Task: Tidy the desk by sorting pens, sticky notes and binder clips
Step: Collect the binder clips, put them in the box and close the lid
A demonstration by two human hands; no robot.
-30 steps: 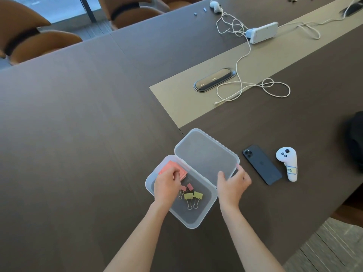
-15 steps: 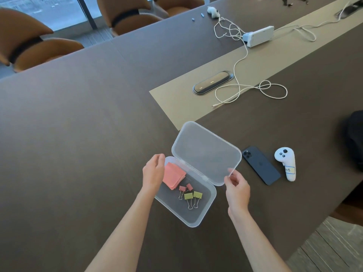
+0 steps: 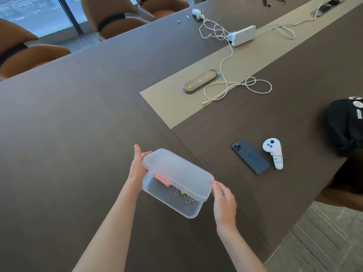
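A clear plastic box (image 3: pixel 176 208) sits on the dark table (image 3: pixel 68 144) in front of me. Its hinged lid (image 3: pixel 176 171) is swung most of the way down and hovers half shut over the box. My left hand (image 3: pixel 137 167) holds the lid's far left corner. My right hand (image 3: pixel 224 201) grips the lid's near right corner. Under the lid I see a pink stack of sticky notes (image 3: pixel 161 179) and the wire handles of binder clips (image 3: pixel 185 197). No pens are in view.
A dark phone (image 3: pixel 250 157) and a white controller (image 3: pixel 274 153) lie right of the box. A black bag (image 3: pixel 345 124) sits at the right edge. Farther back are a white cable (image 3: pixel 235 85), a power hub (image 3: pixel 201 81), a white charger (image 3: pixel 243 35) and brown chairs (image 3: pixel 29 54).
The lid has swung from lying open down over the box. My left hand left the sticky notes and moved to the lid's far corner; my right hand followed the lid's edge.
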